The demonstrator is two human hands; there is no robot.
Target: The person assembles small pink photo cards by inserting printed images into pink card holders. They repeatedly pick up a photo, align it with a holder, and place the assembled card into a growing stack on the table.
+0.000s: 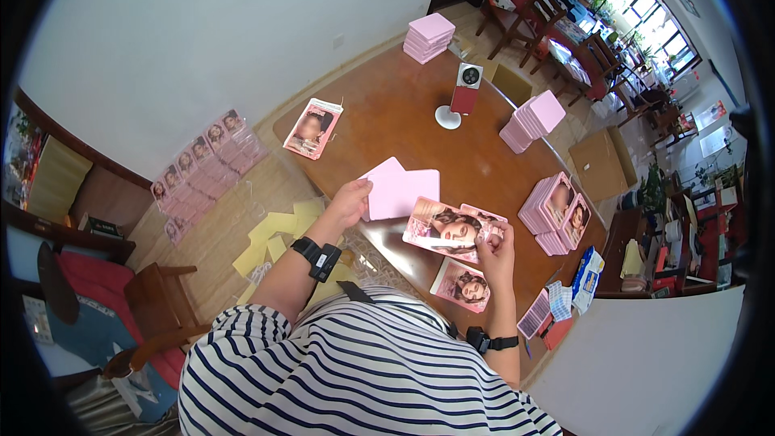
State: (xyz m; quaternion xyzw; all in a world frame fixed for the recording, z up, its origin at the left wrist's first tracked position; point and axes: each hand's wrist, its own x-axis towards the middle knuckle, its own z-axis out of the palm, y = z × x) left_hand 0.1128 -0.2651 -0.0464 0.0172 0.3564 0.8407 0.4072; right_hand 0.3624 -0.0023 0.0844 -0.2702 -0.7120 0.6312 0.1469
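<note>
My left hand [352, 201] grips a plain pink card [404, 195] by its left edge, over the near side of the wooden table. Another plain pink card [386, 168] juts out at an angle behind it. Pinched in my right hand [497, 252] is a pink-edged card printed with a portrait [437, 227]. A second printed card [484, 212] shows partly behind that one; whether it is held too, I cannot tell. Close to my body, a small stack of portrait cards [461, 286] lies below my right hand.
On the wooden table [387, 124] stand pink card stacks [428, 38], more stacks [533, 120], portrait-topped stacks [554, 212], a phone on a stand [466, 91] and a packaged portrait card [313, 128]. A wipes pack [586, 281] lies right. Wrapped card bundles [206, 166] and yellow sheets [266, 236] cover floor at left.
</note>
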